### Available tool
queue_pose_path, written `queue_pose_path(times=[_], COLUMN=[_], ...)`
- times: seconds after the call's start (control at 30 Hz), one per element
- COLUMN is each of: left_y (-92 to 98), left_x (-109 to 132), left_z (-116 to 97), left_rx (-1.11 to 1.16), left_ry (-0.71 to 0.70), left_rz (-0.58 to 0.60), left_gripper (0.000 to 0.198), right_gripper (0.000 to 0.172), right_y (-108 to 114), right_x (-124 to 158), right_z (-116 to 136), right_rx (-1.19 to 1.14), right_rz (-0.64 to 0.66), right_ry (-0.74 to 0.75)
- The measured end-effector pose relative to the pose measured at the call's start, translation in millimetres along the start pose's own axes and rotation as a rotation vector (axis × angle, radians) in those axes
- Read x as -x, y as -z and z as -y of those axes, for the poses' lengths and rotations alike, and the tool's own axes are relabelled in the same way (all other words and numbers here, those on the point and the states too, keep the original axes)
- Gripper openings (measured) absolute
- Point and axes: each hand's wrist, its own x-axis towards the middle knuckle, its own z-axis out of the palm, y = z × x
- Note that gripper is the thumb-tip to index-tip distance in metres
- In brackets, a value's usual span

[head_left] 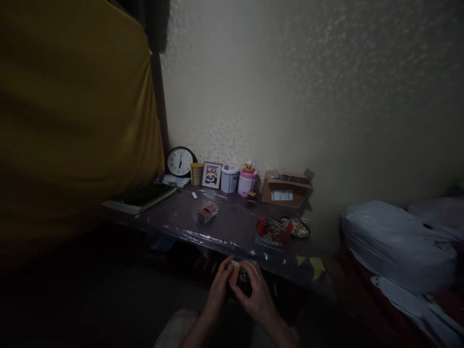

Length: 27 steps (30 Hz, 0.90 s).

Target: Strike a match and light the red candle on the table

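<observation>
In front of the table's near edge, my left hand (219, 284) and my right hand (258, 292) both grip a small matchbox (235, 275). Its brown side faces me, and a pale end shows at the top between my fingers. The fingers of both hands partly cover it. On the table (181, 212) beyond lies a small group of similar brown-sided boxes (207, 213) in what looks like clear wrap. To the right, a round dish (270, 233) holds dark reddish bits and red pieces. Beside it, a second dish (297, 227) holds many pale thin sticks.
Along the wall stand a clock (180, 161), a yellow cup (196, 174), a framed panda picture (211, 175), a white tin (229, 180), a pink tin (247, 184) and an open cardboard box (286, 191). A laptop-like slab (143, 197) lies left. Yellow pieces (317, 266) lie near the right corner.
</observation>
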Motion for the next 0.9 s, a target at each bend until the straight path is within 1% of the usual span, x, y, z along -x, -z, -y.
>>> queue_pose_path(times=[0.1, 0.4, 0.57, 0.73, 0.9], left_y=[0.4, -0.3, 2.0, 3.1, 3.1], left_x=[0, -2, -4, -6, -8], left_z=[2, 5, 8, 11, 14], left_rx=[0.005, -0.062, -0.1, -0.15, -0.185], left_ry=[-0.036, -0.118, -0.123, -0.157, -0.193], left_rz=[0.014, -0.035, -0.03, -0.049, -0.058], left_gripper=[0.043, 0.03, 0.031, 0.034, 0.033], right_gripper=[0.042, 0.043, 0.043, 0.043, 0.042], right_y=[2, 0, 0, 2, 3], right_x=[0, 2, 2, 1, 1], right_z=[3, 0, 1, 6, 9], right_rx=[-0.009, 0.02, 0.035, 0.032, 0.027], right_rz=[0.017, -0.002, -0.006, -0.018, -0.016], right_ry=[0.004, 0.034, 0.043, 0.05, 0.057])
